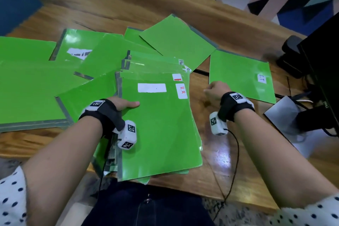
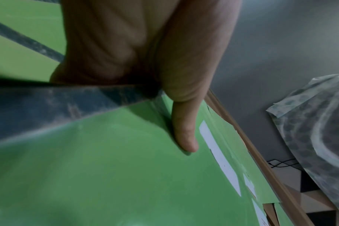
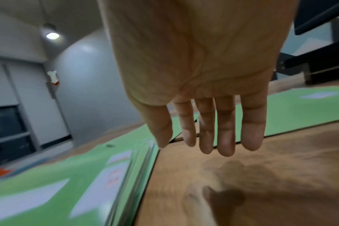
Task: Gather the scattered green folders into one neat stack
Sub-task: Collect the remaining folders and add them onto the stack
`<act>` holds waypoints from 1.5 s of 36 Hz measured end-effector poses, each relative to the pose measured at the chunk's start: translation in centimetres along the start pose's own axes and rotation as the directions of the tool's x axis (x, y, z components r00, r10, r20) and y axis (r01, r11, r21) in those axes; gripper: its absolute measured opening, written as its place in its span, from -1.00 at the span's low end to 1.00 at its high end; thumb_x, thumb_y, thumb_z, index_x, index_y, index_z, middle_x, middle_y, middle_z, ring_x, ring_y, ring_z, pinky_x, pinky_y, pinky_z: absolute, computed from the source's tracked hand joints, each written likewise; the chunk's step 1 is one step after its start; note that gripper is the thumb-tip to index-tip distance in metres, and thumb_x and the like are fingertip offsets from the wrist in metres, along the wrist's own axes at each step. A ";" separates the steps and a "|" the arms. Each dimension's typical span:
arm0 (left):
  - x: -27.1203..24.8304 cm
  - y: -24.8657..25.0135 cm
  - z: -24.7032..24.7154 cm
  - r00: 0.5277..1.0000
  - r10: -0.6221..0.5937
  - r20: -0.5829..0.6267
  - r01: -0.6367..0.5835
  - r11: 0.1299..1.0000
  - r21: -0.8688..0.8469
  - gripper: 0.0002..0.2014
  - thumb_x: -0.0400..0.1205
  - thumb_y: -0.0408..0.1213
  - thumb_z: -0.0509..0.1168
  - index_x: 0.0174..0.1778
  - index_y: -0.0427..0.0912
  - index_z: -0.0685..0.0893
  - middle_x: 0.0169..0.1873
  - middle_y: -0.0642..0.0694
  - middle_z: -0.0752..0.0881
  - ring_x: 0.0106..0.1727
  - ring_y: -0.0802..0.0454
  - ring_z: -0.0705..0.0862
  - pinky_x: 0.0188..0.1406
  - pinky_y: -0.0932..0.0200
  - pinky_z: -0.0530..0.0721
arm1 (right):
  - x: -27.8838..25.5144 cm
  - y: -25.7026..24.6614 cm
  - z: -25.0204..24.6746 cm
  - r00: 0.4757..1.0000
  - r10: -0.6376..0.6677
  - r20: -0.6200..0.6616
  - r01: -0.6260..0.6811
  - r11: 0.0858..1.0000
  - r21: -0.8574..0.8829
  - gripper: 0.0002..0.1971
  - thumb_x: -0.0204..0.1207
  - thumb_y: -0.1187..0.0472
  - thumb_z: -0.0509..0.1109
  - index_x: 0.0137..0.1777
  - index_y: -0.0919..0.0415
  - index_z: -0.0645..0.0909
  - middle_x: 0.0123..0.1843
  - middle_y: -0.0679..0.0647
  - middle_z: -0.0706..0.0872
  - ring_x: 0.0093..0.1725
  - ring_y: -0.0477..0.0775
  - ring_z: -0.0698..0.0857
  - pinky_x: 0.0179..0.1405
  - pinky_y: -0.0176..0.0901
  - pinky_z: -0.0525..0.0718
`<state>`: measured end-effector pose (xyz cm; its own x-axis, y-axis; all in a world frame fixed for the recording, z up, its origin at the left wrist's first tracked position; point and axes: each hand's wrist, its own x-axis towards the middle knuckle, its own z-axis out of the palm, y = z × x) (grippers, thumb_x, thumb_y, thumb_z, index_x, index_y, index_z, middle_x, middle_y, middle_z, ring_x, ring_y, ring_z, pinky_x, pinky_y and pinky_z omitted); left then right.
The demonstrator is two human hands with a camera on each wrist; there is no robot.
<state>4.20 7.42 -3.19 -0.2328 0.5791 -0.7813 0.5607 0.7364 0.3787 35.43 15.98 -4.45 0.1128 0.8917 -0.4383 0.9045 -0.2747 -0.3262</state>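
Gripping the stack (image 1: pixel 157 130) at its left edge, my left hand (image 1: pixel 120 103) lays its thumb (image 2: pixel 185 134) flat on the top folder, fingers hidden beneath. Loose folders (image 1: pixel 36 82) lie scattered on the table (image 1: pixel 220 161) left of and behind the stack. Right of it, my right hand (image 1: pixel 214 91) hovers with fingers (image 3: pixel 225 137) straight, holding nothing, near another folder (image 1: pixel 240 73).

A wooden table (image 1: pixel 216 161) carries scattered green folders (image 1: pixel 240 73), a monitor stand (image 1: pixel 280 113) and cables (image 1: pixel 233 161).
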 end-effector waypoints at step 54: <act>2.5 0.8 -2.0 0.989 -0.098 0.111 0.095 0.995 0.031 -0.03 0.14 -0.05 0.63 0.38 -0.49 0.44 0.31 -0.42 0.59 0.33 -0.36 0.57 0.38 -0.20 0.51 | 7.5 -2.7 -6.0 0.713 0.415 -0.564 0.181 0.669 0.721 -0.74 0.70 0.35 0.05 0.32 0.29 0.44 0.02 0.11 0.52 -0.15 0.10 0.59 -0.13 -0.07 0.76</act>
<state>2.49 10.16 -3.86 -0.1973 0.4618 -0.8648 0.5606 0.7768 0.2869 36.29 25.61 -1.79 0.6881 0.7252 0.0247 0.3287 -0.2812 -0.9016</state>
